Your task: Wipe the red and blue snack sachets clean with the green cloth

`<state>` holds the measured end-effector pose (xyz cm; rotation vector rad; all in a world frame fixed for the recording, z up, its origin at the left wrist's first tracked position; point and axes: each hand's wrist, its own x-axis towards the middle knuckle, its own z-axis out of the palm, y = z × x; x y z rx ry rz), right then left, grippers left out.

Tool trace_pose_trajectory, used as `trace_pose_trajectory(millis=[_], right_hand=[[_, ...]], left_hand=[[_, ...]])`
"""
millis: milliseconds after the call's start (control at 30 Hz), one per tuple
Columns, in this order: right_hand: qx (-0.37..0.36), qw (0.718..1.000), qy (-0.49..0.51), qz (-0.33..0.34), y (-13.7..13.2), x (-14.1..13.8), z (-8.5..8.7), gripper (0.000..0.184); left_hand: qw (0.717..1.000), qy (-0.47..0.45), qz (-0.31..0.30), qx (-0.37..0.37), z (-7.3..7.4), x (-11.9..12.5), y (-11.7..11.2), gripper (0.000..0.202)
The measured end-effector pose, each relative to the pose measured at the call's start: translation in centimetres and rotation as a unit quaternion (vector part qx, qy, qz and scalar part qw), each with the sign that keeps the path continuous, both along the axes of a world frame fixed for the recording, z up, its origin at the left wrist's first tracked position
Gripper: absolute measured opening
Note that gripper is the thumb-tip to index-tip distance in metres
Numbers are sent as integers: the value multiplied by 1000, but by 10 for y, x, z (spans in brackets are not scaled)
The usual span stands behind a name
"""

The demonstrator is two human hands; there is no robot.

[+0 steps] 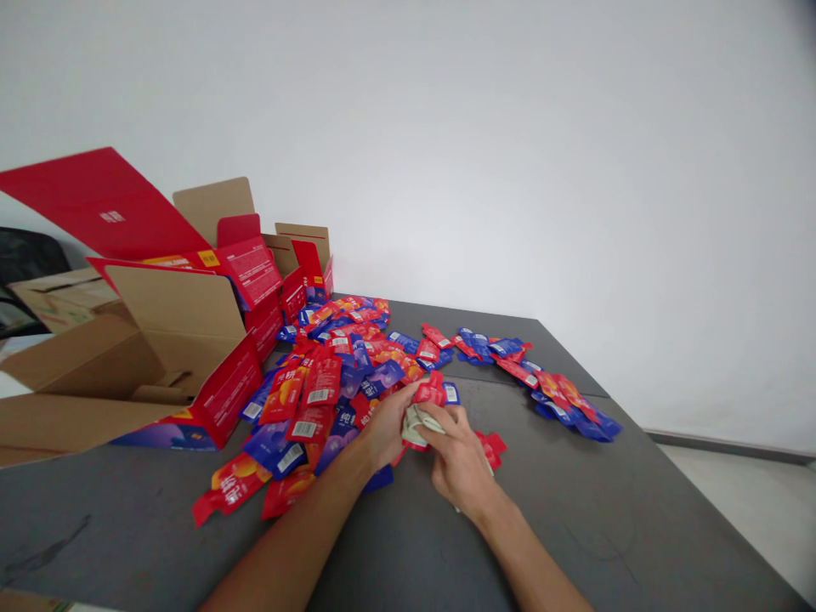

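Note:
My left hand [384, 432] and my right hand [460, 463] meet over the dark grey table [574, 527]. Both are closed around a small stack of red and blue sachets [428, 406], whose pale edges show between the fingers. The hands sit at the near edge of a big pile of red and blue sachets [337, 365] spread over the table. A couple of red sachets [492, 447] lie just right of my right hand.
Open red and brown cardboard cartons [159, 340] stand at the left with their flaps up. A second trail of sachets [548, 387] runs toward the table's right edge. A white wall is behind; floor shows at the right.

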<state>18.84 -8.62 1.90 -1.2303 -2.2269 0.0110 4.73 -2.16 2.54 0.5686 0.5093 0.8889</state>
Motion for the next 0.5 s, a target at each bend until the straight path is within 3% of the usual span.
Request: trace_pose_trajectory(millis=[133,233,300,333,367,433,500], right_hand=[[-11,999,28,16,-1,-3,0,73],[1,997,74,-6,3,5,-2,72],[16,994,96,-50,9,13,-5,66],[23,991,102,-80,12,18,-8,62],[30,987,107,-114,15,23,-10,60],[29,979,105,-171,21,33,-14,57],[16,972,98,-211,25,40,-17,57]], left_hand=[[999,16,36,15,0,1,0,26],[992,49,80,86,2,-3,3,32],[969,134,132,159,4,-12,8,36],[942,201,173,205,5,-19,11,37],[896,283,214,266,5,-26,15,37],[754,455,286,378,3,-40,23,38],[610,597,320,412,-2,-51,30,38]])
